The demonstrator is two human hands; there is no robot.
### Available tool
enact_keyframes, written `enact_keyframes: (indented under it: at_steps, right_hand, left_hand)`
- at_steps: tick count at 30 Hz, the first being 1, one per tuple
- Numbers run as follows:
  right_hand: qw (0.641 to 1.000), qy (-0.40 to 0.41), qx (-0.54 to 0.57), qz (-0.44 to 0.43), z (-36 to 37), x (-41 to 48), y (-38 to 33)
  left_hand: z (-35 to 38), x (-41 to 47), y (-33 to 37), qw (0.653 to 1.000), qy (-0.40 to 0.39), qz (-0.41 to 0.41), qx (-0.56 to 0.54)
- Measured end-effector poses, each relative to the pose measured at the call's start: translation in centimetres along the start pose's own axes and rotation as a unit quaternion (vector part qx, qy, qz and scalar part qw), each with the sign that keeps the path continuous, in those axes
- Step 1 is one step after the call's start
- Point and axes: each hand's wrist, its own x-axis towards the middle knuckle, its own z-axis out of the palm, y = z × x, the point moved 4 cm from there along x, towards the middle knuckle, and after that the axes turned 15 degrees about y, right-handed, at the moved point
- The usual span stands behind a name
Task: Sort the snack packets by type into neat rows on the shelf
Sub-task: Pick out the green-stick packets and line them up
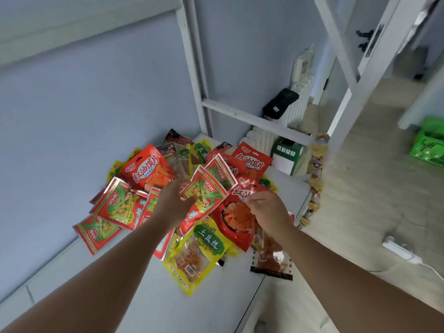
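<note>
At the bottom of the frame two bare forearms reached up and inward over the white shelf [144, 299], whose front stretch lay just beneath them. Just beyond, low of centre, a yellow packet [200, 253] with a green label lay flat at the near edge of the pile, and to its right a clear packet with a dark strip [272, 263] lay partly over the shelf's edge. At the centre the left hand [174, 200] held a red-and-green packet [206, 195] by its left edge, thumb below and fingers spread above, the packet tilted above the heap. To the right of it the right hand [266, 210] had its fingers curled at the top edge of a glossy red packet [236, 217]; the spot was blurred, but it seemed to pinch that edge. Left of centre, more red-and-green packets [115, 205] overlapped against the pale wall [72, 116]. Behind the hands, other red packets [252, 159] and yellow ones lay jumbled toward the back corner. Further off, right of centre, stood a green-and-white box [287, 155], with a black object [280, 103] above it on a white radiator. A green crate [430, 143] sat on the floor at the right edge.
</note>
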Motion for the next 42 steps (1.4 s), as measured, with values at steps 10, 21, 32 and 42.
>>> enact_keyframes:
  at_steps: [10, 21, 32, 42]
  right_hand:
    - [0.992, -0.121, 0.036, -0.005, 6.6, 4.3, -3.0]
    - [0.981, -0.039, -0.006, -0.190, 5.5, 6.3, -8.5]
    - [0.958, -0.019, 0.029, -0.286, 1.4, 7.7, -15.3]
    - [0.935, -0.112, 0.096, -0.322, 4.0, 2.4, -20.5]
  left_hand:
    - [2.1, 4.5, -0.2, 0.992, -0.055, 0.001, 0.118]
    - [-2.6, 8.1, 1.7, 0.998, 0.007, 0.001, 0.055]
    - [-12.8, 7.0, 2.7, 0.970, 0.160, -0.100, -0.155]
    - [-20.6, -0.8, -1.0, 0.923, 0.275, -0.157, -0.218]
